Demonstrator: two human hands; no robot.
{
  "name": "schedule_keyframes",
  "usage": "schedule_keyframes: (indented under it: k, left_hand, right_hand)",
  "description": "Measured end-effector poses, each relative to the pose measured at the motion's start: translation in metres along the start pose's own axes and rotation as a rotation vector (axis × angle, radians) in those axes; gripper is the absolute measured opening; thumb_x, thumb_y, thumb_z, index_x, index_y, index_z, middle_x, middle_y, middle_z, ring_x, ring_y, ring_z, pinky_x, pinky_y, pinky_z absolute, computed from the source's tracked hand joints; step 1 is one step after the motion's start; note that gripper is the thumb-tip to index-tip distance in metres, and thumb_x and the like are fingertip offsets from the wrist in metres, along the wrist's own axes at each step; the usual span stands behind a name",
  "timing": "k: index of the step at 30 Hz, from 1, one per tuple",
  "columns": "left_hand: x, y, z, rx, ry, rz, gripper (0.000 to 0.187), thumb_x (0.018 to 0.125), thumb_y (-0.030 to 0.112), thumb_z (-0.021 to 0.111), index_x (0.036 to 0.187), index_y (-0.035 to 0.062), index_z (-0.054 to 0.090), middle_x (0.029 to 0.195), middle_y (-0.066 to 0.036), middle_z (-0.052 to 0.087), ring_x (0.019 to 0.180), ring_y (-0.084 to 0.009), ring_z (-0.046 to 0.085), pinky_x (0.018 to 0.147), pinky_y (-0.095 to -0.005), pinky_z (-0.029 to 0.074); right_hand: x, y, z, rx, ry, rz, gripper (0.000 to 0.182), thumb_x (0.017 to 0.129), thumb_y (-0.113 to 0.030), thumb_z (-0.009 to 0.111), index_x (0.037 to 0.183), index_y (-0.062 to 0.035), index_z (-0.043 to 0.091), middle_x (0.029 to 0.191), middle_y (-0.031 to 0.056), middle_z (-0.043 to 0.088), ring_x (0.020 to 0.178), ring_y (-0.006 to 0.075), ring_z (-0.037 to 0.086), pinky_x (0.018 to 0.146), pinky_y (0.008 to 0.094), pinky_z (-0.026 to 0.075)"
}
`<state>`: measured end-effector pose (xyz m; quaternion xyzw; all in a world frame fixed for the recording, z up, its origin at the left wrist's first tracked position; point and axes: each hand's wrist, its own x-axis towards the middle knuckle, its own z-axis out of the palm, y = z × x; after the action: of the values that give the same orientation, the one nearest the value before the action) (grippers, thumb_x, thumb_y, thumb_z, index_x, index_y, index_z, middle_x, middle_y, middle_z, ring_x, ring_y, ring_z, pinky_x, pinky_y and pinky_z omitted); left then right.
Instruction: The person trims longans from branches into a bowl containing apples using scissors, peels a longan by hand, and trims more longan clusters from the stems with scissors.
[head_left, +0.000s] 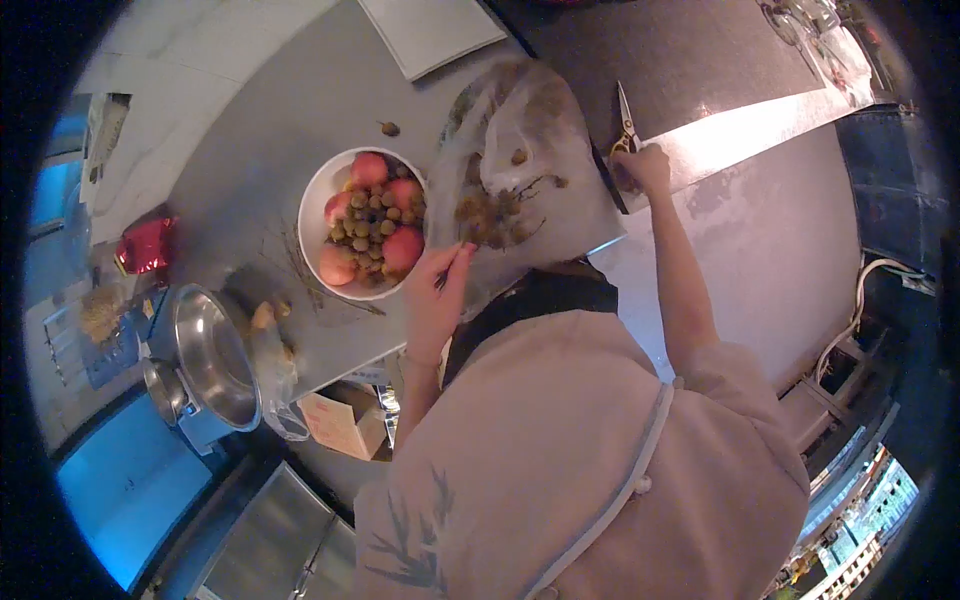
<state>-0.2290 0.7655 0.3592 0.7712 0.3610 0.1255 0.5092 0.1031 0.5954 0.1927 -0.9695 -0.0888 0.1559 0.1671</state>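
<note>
A clear plastic bag point(560, 110) lies on the grey table with brown round fruits on twigs, which look like longans point(490, 212), inside and at its mouth. My left hand point(438, 295) is closed, thumb and fingertips pinching at the bag's near left edge. A small dark bit shows against its fingers. To the right of the bag, my right hand point(645, 168) is closed round the handles of a pair of scissors point(627, 115), blades pointing away from me. Left of the bag stands a white bowl point(308, 215) holding longans and several reddish round fruits point(403, 247).
One loose longan point(389, 129) and bare twigs point(320, 285) lie on the table point(240, 170). A steel basin point(215, 355) and a red packet point(147, 245) are at the left. A cardboard box point(345, 420) sits below the edge. White sheets point(430, 35) lie at the back.
</note>
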Motion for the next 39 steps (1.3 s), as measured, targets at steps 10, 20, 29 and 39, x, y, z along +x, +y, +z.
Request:
schedule_keyframes:
  k: [10, 20, 29, 39]
  left_hand:
    - [-0.04, 0.044, -0.079, -0.568, 0.229, -0.158, 0.017, 0.085, 0.009, 0.054, 0.094, -0.003, 0.061, 0.092, -0.011, 0.062, 0.077, -0.0184, 0.057, 0.073, -0.0313, 0.046]
    - [-0.06, 0.041, -0.116, -0.838, 0.372, 0.131, 0.02, 0.086, 0.009, 0.051, 0.098, -0.0041, 0.06, 0.092, -0.015, 0.062, 0.071, -0.0253, 0.06, 0.063, -0.035, 0.046]
    - [-0.087, 0.033, -0.153, -0.757, 0.401, 0.199, 0.021, 0.084, 0.016, 0.057, 0.095, -0.0031, 0.056, 0.099, -0.005, 0.051, 0.079, -0.016, 0.048, 0.078, -0.0339, 0.037]
    - [-0.113, 0.012, -0.176, -0.678, 0.463, 0.264, 0.019, 0.082, 0.017, 0.06, 0.097, 0.0045, 0.063, 0.092, -0.007, 0.057, 0.078, -0.0209, 0.049, 0.065, -0.027, 0.037]
  right_hand:
    - [-0.054, 0.02, -0.051, 0.796, -0.178, 0.146, 0.023, 0.074, -0.025, 0.061, 0.075, -0.0027, 0.058, 0.054, -0.0002, 0.048, 0.041, 0.0075, 0.041, 0.036, 0.023, 0.03]
    - [-0.111, -0.03, -0.136, 1.449, -0.304, -0.236, 0.057, 0.087, -0.037, 0.05, 0.13, -0.004, 0.031, 0.086, 0.0044, 0.048, 0.056, 0.0055, 0.04, 0.037, 0.0135, 0.03]
    - [-0.137, -0.098, -0.156, 1.115, -1.24, -0.662, 0.054, 0.077, -0.042, 0.06, 0.102, 0.0043, 0.052, 0.078, 0.0127, 0.058, 0.049, 0.0091, 0.047, 0.042, 0.0181, 0.036]
    - [-0.159, -0.167, -0.143, 0.732, -1.772, -0.5, 0.049, 0.077, -0.047, 0.061, 0.095, -0.0016, 0.058, 0.069, 0.0039, 0.057, 0.047, 0.0041, 0.042, 0.036, 0.0173, 0.027]
